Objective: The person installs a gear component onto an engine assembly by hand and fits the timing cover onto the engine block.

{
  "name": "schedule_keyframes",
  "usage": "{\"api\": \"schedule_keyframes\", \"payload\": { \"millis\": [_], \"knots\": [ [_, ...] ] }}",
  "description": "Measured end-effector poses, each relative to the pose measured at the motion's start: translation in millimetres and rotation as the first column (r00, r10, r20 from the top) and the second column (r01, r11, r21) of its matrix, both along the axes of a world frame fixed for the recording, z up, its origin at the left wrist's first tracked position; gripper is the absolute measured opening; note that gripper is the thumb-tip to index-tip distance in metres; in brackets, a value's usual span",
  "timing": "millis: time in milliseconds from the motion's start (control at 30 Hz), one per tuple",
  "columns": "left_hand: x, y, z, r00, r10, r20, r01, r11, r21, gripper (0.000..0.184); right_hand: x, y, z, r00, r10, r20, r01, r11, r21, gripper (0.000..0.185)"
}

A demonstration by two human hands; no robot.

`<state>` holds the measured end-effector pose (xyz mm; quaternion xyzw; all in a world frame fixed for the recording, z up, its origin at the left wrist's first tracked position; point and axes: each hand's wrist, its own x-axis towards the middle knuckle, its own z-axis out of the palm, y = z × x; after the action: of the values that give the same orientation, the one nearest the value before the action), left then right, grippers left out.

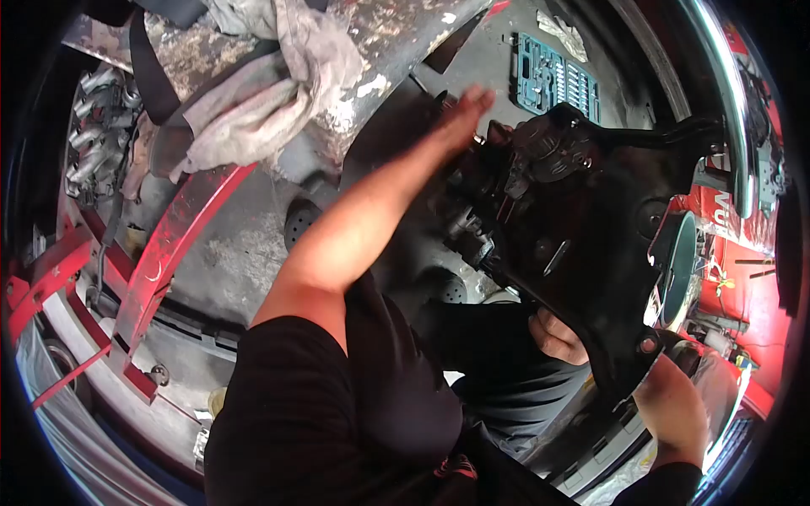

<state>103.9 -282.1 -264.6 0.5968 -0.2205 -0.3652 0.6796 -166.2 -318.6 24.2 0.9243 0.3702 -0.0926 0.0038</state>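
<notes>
A large black metal car part (603,244), shaped like a subframe, stands tilted over my lap, with a dark round mechanism (544,148) on its upper side. My right hand (558,337) grips its lower edge; fingers curl around near the black trouser leg, and the part hides the palm. Stretched out at the far end of the part is my left hand (464,116), its fingers straight, slightly apart and a little blurred. It is beside a small shiny metal fitting (478,140), and I cannot tell whether they touch.
A teal socket-set case (557,78) lies open on the floor ahead. At the upper left, a grey rag (261,101) hangs over a worn bench (384,42). Red metal frame beams (173,253) stand at the left, near metal engine parts (103,135). A green round container (677,268) is at the right.
</notes>
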Motion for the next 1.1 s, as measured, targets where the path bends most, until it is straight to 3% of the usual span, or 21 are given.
{"api": "schedule_keyframes", "payload": {
  "millis": [33, 67, 100, 167, 233, 300, 333, 400, 533, 600, 767, 800, 900, 1000, 1100],
  "knots": [
    [17.3, 1.7, -9.7, 1.000, 0.004, 0.021, -0.003, 0.997, -0.075, 0.091, 1.9, 0.9, 1.1, 0.999, 0.041, 0.020, -0.040, 0.999, -0.035, 0.019],
    [9.5, 22.9, 30.5, 0.975, 0.186, -0.118, -0.196, 0.978, -0.076, 0.090, 4.1, 0.5, 1.2, 0.997, 0.072, 0.036, -0.069, 0.996, -0.060, 0.019],
    [-5.8, 19.0, 26.3, 0.975, 0.180, -0.129, -0.191, 0.979, -0.073, 0.090, 4.8, -0.1, 1.2, 0.995, 0.095, 0.042, -0.091, 0.993, -0.079, 0.020],
    [-33.2, 8.1, 18.6, 0.921, 0.246, 0.303, -0.307, 0.936, 0.173, 0.088, 7.5, 1.4, 2.0, 0.991, 0.129, 0.044, -0.125, 0.989, -0.083, 0.021],
    [-31.7, 9.9, 23.6, 0.931, 0.273, 0.242, -0.312, 0.940, 0.140, 0.086, 9.3, 0.8, 1.3, 0.985, 0.166, 0.044, -0.161, 0.983, -0.090, 0.022],
    [-26.6, 14.5, 16.2, 0.995, 0.070, 0.078, -0.095, 0.919, 0.382, 0.081, 8.7, -0.5, 1.8, 0.983, 0.178, 0.039, -0.172, 0.979, -0.110, 0.023],
    [-25.9, 21.9, 26.2, 0.996, 0.065, 0.067, -0.086, 0.920, 0.383, 0.081, 6.6, 7.4, 0.7, 0.986, 0.158, 0.043, -0.154, 0.985, -0.081, 0.023],
    [-23.7, 43.0, 66.3, 0.937, -0.344, 0.067, 0.207, 0.696, 0.687, 0.070, 12.6, 3.1, 6.2, 0.983, 0.176, 0.056, -0.162, 0.968, -0.190, 0.024],
    [-38.0, 59.6, 79.0, 0.891, -0.417, 0.180, 0.156, 0.653, 0.741, 0.063, 13.4, 2.0, 4.1, 0.980, 0.189, 0.058, -0.174, 0.964, -0.200, 0.026],
    [-39.5, 62.5, 71.4, 0.875, -0.414, 0.252, 0.134, 0.706, 0.695, 0.063, 13.6, 3.3, 4.9, 0.980, 0.193, 0.051, -0.179, 0.962, -0.206, 0.027],
    [-48.3, 55.1, 81.1, 0.915, -0.332, 0.231, 0.045, 0.650, 0.758, 0.056, 16.5, 11.4, 12.7, 0.991, 0.125, 0.037, -0.110, 0.956, -0.273, 0.030],
    [-49.8, 54.3, 80.7, 0.919, -0.335, 0.209, 0.049, 0.621, 0.782, 0.055, 18.5, 8.6, 11.7, 0.981, 0.190, 0.025, -0.176, 0.944, -0.280, 0.029],
    [-46.7, 58.5, 69.9, 0.897, -0.337, 0.286, 0.055, 0.727, 0.684, 0.054, 21.5, 2.7, 8.5, 0.945, 0.325, 0.012, -0.311, 0.914, -0.261, 0.026],
    [-48.5, 58.5, 78.5, 0.912, -0.346, 0.221, 0.071, 0.664, 0.745, 0.053, 20.7, 3.1, 4.5, 0.946, 0.321, 0.043, -0.307, 0.932, -0.194, 0.026],
    [-49.5, 58.2, 68.1, 0.898, -0.346, 0.272, 0.047, 0.691, 0.721, 0.053, 19.7, 0.6, 3.3, 0.948, 0.314, 0.054, -0.302, 0.939, -0.163, 0.027]
  ]
}}
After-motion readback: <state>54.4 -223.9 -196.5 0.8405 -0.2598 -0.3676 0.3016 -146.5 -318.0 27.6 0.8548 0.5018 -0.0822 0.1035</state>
